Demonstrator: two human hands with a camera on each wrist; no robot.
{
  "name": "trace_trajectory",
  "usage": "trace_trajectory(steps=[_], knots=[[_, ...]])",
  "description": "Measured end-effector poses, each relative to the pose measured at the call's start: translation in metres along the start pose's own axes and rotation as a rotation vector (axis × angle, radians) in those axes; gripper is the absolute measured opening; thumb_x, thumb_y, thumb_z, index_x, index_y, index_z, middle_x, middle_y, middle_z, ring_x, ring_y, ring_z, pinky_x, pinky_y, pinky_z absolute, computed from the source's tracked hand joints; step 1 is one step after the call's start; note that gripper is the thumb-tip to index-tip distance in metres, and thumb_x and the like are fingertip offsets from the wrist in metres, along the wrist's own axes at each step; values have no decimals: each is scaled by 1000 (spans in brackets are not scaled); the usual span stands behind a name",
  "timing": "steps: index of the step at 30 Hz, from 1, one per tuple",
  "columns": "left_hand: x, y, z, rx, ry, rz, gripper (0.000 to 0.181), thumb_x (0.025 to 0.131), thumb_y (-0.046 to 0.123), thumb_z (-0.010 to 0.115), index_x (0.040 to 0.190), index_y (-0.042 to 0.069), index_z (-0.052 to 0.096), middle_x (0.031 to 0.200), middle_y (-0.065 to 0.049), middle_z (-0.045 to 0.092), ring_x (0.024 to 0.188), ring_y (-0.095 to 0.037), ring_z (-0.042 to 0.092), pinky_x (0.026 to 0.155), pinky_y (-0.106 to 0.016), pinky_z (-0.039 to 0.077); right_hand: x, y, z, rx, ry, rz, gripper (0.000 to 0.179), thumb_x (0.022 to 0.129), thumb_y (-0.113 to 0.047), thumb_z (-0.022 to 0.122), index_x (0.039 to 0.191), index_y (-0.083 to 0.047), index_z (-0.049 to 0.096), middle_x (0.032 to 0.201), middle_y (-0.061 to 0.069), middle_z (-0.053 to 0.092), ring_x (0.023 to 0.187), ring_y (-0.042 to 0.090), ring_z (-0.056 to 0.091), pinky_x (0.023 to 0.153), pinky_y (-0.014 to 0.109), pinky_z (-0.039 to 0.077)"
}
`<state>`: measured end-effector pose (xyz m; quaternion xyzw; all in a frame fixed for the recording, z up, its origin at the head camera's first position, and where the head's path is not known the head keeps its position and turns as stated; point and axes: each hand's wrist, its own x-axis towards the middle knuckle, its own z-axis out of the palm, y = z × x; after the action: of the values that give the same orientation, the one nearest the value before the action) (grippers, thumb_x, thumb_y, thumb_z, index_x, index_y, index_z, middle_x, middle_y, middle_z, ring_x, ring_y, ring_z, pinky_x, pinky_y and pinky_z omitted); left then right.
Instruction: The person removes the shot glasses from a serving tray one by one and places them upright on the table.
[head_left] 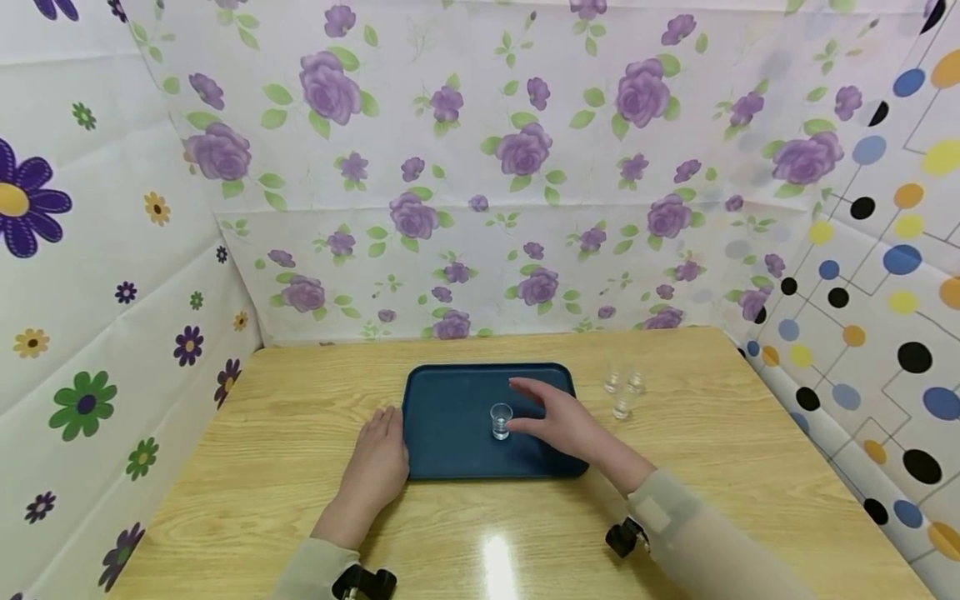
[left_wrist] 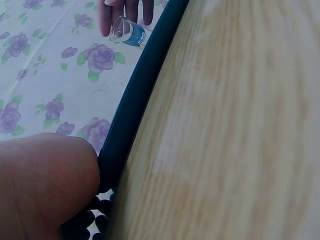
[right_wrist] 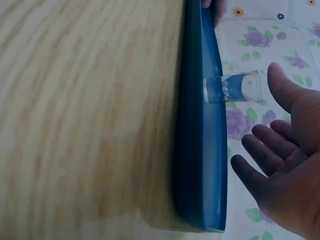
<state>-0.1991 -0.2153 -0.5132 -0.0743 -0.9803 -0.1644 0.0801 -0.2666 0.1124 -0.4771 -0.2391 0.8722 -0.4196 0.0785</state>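
Note:
A small clear shot glass (head_left: 501, 422) stands upright on a dark blue rectangular tray (head_left: 450, 454), near its middle. My right hand (head_left: 558, 422) is over the tray's right half, thumb and fingers spread apart with nothing between them. In the right wrist view, a narrow gap separates the thumb tip from the rim of the glass. At the tray's left side, my left hand (head_left: 377, 457) rests against the edge, its fingers lying forward along it. The left wrist view shows the base of this hand right at the tray's rim.
To the right of the tray, a few more clear shot glasses (head_left: 622, 407) stand close together on the wooden table (head_left: 720, 467). Flowered cloth (head_left: 465, 250) hangs behind the table, and patterned cloth lines both sides.

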Motion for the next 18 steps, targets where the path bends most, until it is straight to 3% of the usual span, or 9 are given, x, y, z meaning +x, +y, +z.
trace_trajectory(steps=[18], knots=[[-2,-2,1,0,9,7,50,111,0,51,157,-20,44,162,-39,45,155,-54,39,129,-66,32,6,2,17,-24,6,-6,74,100,-36,84,164,-13,54,160,3,60,146,26,59,117,50,53]])
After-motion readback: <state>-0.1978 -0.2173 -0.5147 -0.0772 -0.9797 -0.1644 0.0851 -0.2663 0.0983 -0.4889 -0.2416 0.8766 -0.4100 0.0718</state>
